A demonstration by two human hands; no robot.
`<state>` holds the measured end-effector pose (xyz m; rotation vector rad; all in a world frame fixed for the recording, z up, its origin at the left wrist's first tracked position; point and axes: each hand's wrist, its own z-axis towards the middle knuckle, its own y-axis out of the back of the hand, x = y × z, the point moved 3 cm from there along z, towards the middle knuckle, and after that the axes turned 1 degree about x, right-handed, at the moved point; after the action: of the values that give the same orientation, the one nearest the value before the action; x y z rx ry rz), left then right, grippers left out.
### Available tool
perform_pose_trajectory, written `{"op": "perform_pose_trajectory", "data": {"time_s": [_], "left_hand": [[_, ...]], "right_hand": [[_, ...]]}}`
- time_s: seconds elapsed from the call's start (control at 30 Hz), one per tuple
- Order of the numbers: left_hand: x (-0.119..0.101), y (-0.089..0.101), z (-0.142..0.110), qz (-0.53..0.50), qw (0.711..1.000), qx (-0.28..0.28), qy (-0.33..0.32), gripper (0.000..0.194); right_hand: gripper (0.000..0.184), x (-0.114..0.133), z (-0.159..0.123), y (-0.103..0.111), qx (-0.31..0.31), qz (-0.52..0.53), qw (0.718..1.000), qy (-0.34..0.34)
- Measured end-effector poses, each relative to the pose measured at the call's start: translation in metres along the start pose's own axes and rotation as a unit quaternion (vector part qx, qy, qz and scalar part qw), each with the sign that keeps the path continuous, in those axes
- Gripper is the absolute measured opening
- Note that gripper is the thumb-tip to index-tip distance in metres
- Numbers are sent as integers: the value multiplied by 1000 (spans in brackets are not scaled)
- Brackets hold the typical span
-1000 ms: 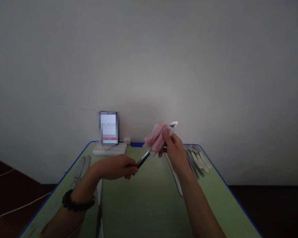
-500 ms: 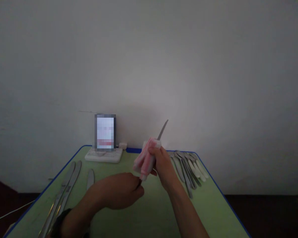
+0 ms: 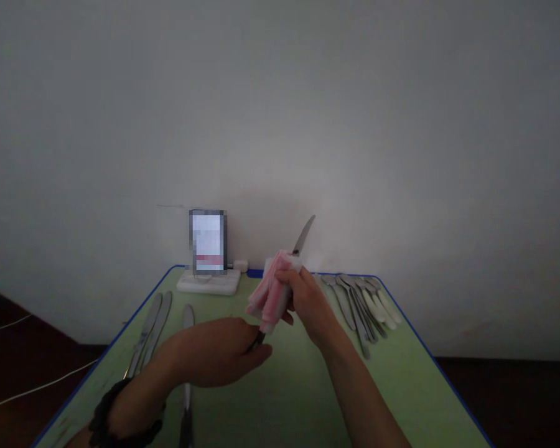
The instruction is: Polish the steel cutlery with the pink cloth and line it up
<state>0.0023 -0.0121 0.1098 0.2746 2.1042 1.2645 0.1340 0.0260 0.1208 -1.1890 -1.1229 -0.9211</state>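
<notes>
A table knife [image 3: 303, 235] points up and to the right, its blade tip bare. Around its middle is wrapped a pink and white cloth [image 3: 276, 292], which my right hand [image 3: 305, 298] pinches from the right side. The lower end of the knife's handle sits in my left hand [image 3: 228, 351], between thumb and fingers; most of those fingers are hidden behind the hand. Under my left forearm lies another table knife [image 3: 187, 317], partly covered by the arm.
On the green table [image 3: 280, 410] with a blue edge, two knives [image 3: 156, 330] lie at the left. Several spoons and other cutlery [image 3: 357, 305] are fanned out at the right. At the back, a lit screen [image 3: 208, 241] stands on a white base [image 3: 210, 283] against the wall.
The view has shifted slightly, so the table sits farther right and higher. More blade shows above the cloth, and my left thumb is slightly farther from the cloth.
</notes>
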Motion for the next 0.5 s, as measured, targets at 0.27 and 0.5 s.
{"op": "perform_pose_trajectory", "data": {"time_s": [0.27,0.5], "left_hand": [[11,6,0,-82,996,-15,-11,38],[9,8,13,-94,995,1,-21,33]], "right_hand": [[23,6,3,12,-14,-11,1000,14],[33,5,10,24,-42,36,998,37]]}}
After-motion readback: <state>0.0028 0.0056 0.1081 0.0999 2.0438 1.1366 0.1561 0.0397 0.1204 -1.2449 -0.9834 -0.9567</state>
